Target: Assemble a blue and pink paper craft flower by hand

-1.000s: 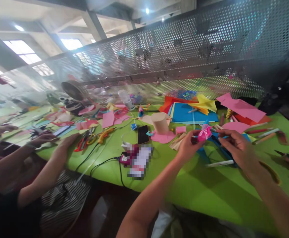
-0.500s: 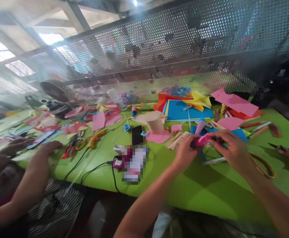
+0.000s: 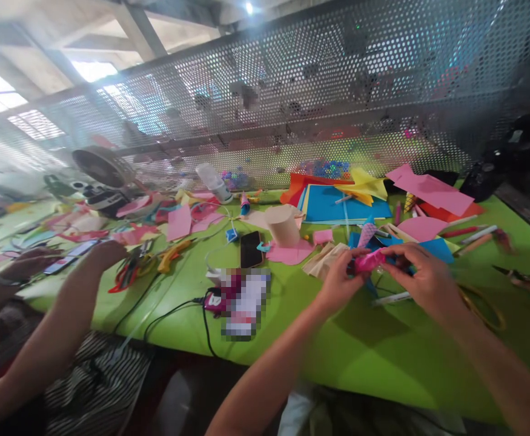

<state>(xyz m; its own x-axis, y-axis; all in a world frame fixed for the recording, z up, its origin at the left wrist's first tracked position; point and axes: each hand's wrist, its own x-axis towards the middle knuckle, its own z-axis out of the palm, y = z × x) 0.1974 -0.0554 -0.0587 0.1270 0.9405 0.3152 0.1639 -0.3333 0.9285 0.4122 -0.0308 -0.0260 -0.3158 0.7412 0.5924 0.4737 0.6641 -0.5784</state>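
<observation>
We hold a small pink paper piece (image 3: 368, 261) between both hands, just above the green tabletop (image 3: 383, 357). Left hand (image 3: 340, 280) pinches its left end, fingers closed on it; right hand (image 3: 421, 280) closes on the other end, fingertips curled over. Piece sits between the two hands, roughly level.

To do it well, as we judge: keep both pinches close to the fold line, light pressure so the paper does not crush, wrists low over the tabletop for steadiness, and keep the white pen (image 3: 394, 297) lying just under the right hand out of the way.

Just beyond the hands: blue paper scraps (image 3: 435, 248), a patterned paper cone (image 3: 367, 232), tan folded paper (image 3: 321, 259). Further out from the left hand: a beige paper cylinder (image 3: 283, 225) on pink paper, a black phone (image 3: 251, 249). Stacked coloured sheets (image 3: 337, 204) lie well beyond.

Hard to tell: the pink piece is motion-blurred, shape and folds unclear; the right hand covers its right end. Something blue under the right fingers, unreadable. A patch left of the left hand is pixelated. Another person's hand (image 3: 105, 253) rests on the tabletop, well to the left, arm cut off by the frame edge.
</observation>
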